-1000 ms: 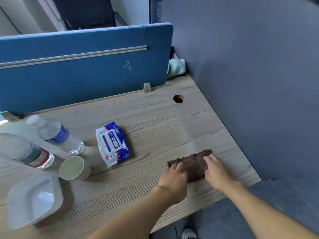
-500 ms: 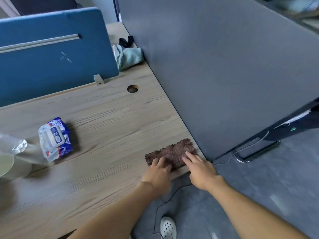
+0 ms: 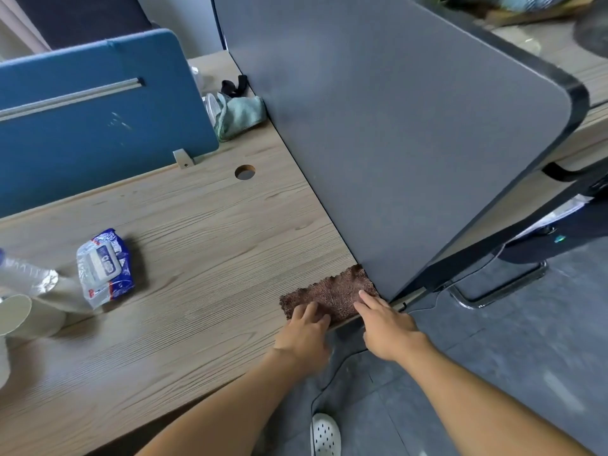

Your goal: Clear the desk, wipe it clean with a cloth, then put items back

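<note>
Desk (image 3: 184, 245) of pale woodgrain between blue screen (image 3: 98, 126) and grey partition (image 3: 394, 126).

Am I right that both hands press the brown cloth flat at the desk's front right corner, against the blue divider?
Not quite. The left hand and right hand do press the brown cloth at the desk's front right corner, but it lies against the grey partition, not the blue divider, which stands along the far edge. The head view shows this.

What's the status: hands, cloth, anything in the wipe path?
Left hand and right hand flat on brown cloth. Cloth at desk corner against grey partition. Wipes pack, paper cup uncleared, left.
</note>
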Available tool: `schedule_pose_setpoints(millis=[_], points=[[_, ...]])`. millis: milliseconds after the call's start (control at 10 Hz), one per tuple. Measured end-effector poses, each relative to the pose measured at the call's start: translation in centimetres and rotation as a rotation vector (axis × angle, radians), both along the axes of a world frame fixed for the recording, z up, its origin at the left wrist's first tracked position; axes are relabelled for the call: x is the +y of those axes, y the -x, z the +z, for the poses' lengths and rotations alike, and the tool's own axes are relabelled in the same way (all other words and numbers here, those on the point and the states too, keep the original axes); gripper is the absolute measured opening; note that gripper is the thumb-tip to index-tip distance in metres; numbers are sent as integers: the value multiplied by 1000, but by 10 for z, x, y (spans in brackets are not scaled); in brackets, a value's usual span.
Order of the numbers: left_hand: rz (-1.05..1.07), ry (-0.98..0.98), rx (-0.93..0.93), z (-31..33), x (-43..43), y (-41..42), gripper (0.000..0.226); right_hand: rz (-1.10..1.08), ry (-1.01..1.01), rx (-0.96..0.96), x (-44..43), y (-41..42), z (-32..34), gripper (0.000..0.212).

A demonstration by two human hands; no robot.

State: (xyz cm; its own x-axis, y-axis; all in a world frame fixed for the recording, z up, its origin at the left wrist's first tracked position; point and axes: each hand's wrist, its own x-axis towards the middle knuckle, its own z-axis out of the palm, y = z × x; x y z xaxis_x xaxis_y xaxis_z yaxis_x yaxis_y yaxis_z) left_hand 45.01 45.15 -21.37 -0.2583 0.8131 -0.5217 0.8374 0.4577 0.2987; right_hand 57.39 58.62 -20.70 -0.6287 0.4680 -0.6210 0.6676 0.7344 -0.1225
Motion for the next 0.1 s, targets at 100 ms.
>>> schedule_pose_setpoints(millis=[100], points=[[95, -88, -103, 5, 2, 6, 52, -45, 28, -1, -4, 8, 8, 62]])
